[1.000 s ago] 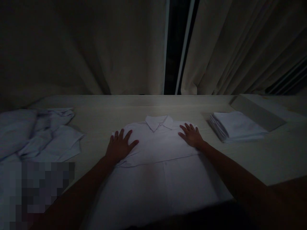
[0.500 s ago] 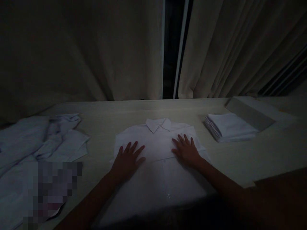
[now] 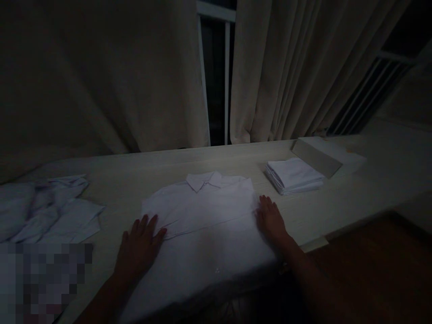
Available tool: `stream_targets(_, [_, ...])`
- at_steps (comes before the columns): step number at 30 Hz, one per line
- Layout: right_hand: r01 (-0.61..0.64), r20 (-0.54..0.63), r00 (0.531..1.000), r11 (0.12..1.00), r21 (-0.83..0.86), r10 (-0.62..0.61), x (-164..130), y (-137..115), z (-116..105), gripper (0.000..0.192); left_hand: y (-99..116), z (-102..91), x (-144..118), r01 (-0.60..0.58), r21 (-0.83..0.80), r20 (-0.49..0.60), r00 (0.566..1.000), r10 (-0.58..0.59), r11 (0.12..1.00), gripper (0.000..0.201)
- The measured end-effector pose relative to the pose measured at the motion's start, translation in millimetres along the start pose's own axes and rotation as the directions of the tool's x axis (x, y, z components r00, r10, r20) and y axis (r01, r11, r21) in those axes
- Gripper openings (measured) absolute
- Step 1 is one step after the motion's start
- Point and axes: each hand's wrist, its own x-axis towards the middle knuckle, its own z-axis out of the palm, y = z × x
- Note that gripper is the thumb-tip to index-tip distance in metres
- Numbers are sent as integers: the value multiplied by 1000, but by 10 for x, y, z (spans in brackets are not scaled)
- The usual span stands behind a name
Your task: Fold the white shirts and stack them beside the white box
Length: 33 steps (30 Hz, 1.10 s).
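White collared shirt (image 3: 202, 216) lies flat mid-worktop (image 3: 141, 171), hem over the near edge. Left hand (image 3: 140, 245) and right hand (image 3: 270, 220), both open, press its side edges; even pressure advisable.

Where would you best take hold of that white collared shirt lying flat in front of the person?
Probably at its two side edges, coming in from left and right. The shirt lies flat and spread on the table, collar away from the person, so nothing sticks up to pinch. The left hand and right hand already rest open at those edges, where fingers could slip under the cloth.
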Motion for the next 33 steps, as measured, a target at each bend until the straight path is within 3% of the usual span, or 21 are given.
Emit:
stream_targets(4, [20,35,999,998,-61,-18,47,-166,105,56,-59,50,-48,5,13,64,998,-5,1000,75])
stream_targets(12, [-117,44,992,990,-80,121,28,-215,200,60,65,-3,-42,40,12,8,999,-40,999,74])
stream_targets(17, [7,-7,1000,999,-46,-8,24,-224,217,61,105,-70,-68,50,-36,6,999,-50,998,71])
stream_targets(22, [63,66,996,998,-10,-62,-57,-205,298,66,79,-86,-82,109,-232,-34,992,-120,967,69])
stream_targets(24, [55,47,997,998,-20,-54,-72,-198,309,65,21,-99,-104,208,-397,-82,962,-261,894,66])
stream_targets(27, [36,-18,999,999,-25,-36,-75,-200,298,61,-101,-129,-163,337,-541,-129,872,-471,771,60])
stream_targets(30, [17,-84,996,999,-29,-19,-75,-212,273,58,-181,-157,-219,369,-560,-147,837,-527,742,55])
stream_targets(33, [30,-109,994,999,-33,-33,-84,-224,249,55,-173,-176,-227,339,-573,-149,853,-501,747,50])
